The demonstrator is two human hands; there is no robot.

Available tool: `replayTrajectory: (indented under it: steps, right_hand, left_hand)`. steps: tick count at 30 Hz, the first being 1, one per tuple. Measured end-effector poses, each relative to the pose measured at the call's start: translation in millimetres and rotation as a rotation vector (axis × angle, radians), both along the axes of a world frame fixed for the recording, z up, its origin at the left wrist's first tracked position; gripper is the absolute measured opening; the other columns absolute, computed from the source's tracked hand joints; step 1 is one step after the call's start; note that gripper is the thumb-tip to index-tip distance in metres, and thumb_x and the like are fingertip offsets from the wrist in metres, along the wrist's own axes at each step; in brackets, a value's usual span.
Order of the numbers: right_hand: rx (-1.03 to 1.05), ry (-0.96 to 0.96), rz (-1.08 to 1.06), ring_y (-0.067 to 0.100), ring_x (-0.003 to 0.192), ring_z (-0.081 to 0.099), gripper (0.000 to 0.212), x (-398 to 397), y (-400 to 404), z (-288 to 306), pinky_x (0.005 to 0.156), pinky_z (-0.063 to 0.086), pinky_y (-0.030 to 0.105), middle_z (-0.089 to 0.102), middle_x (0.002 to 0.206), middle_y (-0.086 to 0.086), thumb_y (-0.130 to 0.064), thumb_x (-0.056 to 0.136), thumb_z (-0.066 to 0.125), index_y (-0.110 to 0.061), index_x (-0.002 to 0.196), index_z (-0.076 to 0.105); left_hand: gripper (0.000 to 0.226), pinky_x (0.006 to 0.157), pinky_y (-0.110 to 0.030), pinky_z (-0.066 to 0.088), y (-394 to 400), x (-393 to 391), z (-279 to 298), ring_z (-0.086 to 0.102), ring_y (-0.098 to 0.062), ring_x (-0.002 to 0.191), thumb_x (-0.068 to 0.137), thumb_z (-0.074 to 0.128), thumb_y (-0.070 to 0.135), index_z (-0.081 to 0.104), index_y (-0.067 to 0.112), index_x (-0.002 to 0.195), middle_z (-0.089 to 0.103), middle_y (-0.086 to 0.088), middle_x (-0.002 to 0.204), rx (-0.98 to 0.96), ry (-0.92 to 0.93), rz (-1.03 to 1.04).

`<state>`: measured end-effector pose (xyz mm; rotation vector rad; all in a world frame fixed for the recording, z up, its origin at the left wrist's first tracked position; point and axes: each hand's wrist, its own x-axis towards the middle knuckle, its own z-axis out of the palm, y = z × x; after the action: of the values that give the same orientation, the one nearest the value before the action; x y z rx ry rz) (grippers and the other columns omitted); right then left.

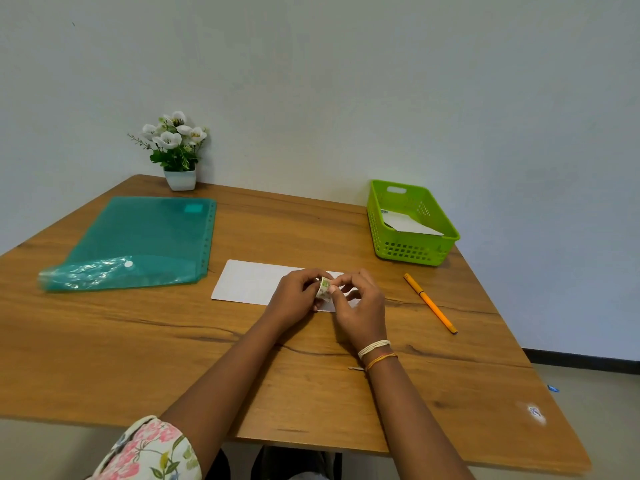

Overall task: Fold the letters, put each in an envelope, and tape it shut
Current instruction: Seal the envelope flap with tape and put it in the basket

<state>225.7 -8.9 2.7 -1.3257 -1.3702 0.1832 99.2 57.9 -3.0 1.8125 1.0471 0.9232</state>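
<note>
A white envelope (249,282) lies flat in the middle of the wooden table (173,341). Just above its right part, both hands meet around a small roll of patterned green-and-white tape (324,287). My left hand (294,299) grips the roll from the left. My right hand (360,306) pinches the roll's edge with thumb and forefinger; whether a tape end is lifted I cannot tell. The hands hide the envelope's right end.
A green plastic basket (415,251) at the back right holds white envelopes (408,224). An orange pen (431,304) lies right of the hands. A teal plastic folder (138,244) lies at the left. A small pot of white flowers (176,150) stands by the wall.
</note>
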Motion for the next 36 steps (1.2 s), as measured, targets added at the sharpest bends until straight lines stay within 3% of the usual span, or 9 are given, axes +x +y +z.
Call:
replayTrajectory:
  steps: [7,12,15,18,21,24,29,33,36]
  right_hand:
    - [0.001,0.263,-0.099,0.007,0.069,0.060,0.008,-1,-1,0,0.064,0.050,0.022,0.067,0.076,-0.007,-0.011,0.082,0.066,-0.017,0.077,0.066]
    - [-0.082,0.521,-0.209,0.014,0.071,0.066,0.008,5,11,-1,0.069,0.059,0.042,0.071,0.077,0.002,-0.008,0.081,0.072,-0.016,0.083,0.071]
    - [-0.094,0.597,-0.225,0.014,0.067,0.064,0.015,7,14,1,0.069,0.059,0.047,0.068,0.074,0.005,-0.005,0.080,0.072,-0.019,0.083,0.069]
    - [-0.109,0.566,-0.240,0.017,0.069,0.065,0.023,11,17,-2,0.070,0.060,0.042,0.067,0.073,0.004,-0.007,0.081,0.072,-0.025,0.095,0.069]
    - [-0.137,0.543,-0.259,0.017,0.074,0.067,0.021,16,19,-3,0.074,0.060,0.041,0.070,0.079,-0.001,-0.011,0.082,0.072,-0.023,0.099,0.072]
    - [-0.154,0.523,-0.270,0.013,0.077,0.069,0.012,17,19,-2,0.072,0.060,0.037,0.073,0.083,-0.003,-0.009,0.081,0.072,-0.018,0.090,0.075]
    - [-0.140,0.637,-0.298,0.018,0.072,0.070,0.004,23,18,4,0.061,0.059,0.026,0.072,0.078,0.006,-0.007,0.081,0.072,-0.010,0.084,0.072]
    - [-0.159,0.825,-0.265,0.015,0.065,0.070,0.005,26,18,9,0.052,0.054,0.020,0.071,0.080,0.015,-0.004,0.084,0.069,-0.002,0.087,0.067]
    - [-0.125,0.912,-0.210,0.013,0.064,0.070,0.011,27,18,11,0.053,0.055,0.021,0.072,0.083,0.015,0.001,0.084,0.067,-0.003,0.094,0.064]
  left_hand:
    - [0.021,0.064,-0.032,0.059,-3,2,3,0.067,-0.014,0.061,0.096,0.050,0.011,0.070,0.013,0.101,0.072,-0.001,0.079,-0.057,-0.039,0.037]
    - [0.020,0.053,-0.029,0.054,1,3,9,0.063,-0.017,0.053,0.094,0.055,0.009,0.066,0.005,0.110,0.071,-0.002,0.070,-0.222,-0.128,0.037]
    - [0.013,0.044,-0.028,0.050,14,7,23,0.064,-0.025,0.051,0.090,0.059,0.008,0.063,0.005,0.103,0.072,-0.013,0.080,-0.334,-0.162,0.089]
    - [0.011,0.038,-0.024,0.043,38,13,32,0.065,-0.018,0.047,0.093,0.057,0.015,0.061,0.005,0.092,0.070,-0.007,0.084,-0.201,0.017,0.234]
    - [0.015,0.053,-0.029,0.053,64,20,35,0.066,-0.015,0.060,0.089,0.065,0.019,0.065,0.008,0.078,0.070,-0.008,0.084,-0.049,0.179,0.324]
    - [0.014,0.066,-0.030,0.051,80,26,37,0.062,-0.017,0.083,0.086,0.069,0.028,0.070,0.014,0.090,0.068,-0.003,0.093,0.029,0.347,0.365]
    - [0.021,0.071,-0.031,0.052,92,30,38,0.061,-0.017,0.086,0.088,0.066,0.035,0.070,0.017,0.097,0.069,-0.003,0.097,0.050,0.496,0.356]
    - [0.035,0.079,-0.035,0.054,78,33,39,0.061,-0.019,0.102,0.089,0.063,0.033,0.063,0.020,0.121,0.064,-0.003,0.116,0.190,0.416,0.391]
    - [0.025,0.072,-0.027,0.050,47,43,38,0.061,-0.011,0.088,0.088,0.065,0.027,0.070,0.017,0.110,0.068,0.000,0.101,0.360,0.168,0.257]
